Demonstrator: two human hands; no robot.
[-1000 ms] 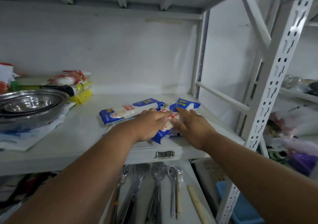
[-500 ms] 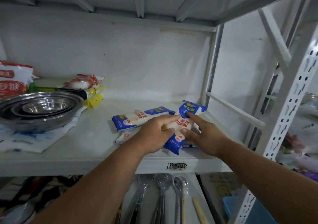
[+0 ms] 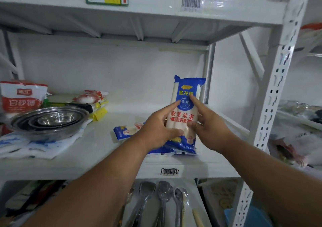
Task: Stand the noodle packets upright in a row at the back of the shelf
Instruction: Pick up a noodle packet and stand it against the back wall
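Both hands clasp one noodle packet [image 3: 186, 111] upright at frame centre: left hand [image 3: 156, 130] on its left side, right hand [image 3: 207, 125] on its right, its lower end near the shelf [image 3: 90, 150] front edge. Judged light, stiff lengthwise, film slippery, contents brittle; mid-body hold suits. A second packet [image 3: 126, 130] lies flat behind the left hand. Open room lies toward the back wall; the upright post [image 3: 208, 80] bounds the right.

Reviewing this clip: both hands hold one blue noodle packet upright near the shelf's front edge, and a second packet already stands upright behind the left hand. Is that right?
Not quite. The second packet behind the left hand lies flat on the shelf, not upright, as the head view shows. The rest holds: left and right hand hold the blue noodle packet upright near the front edge.
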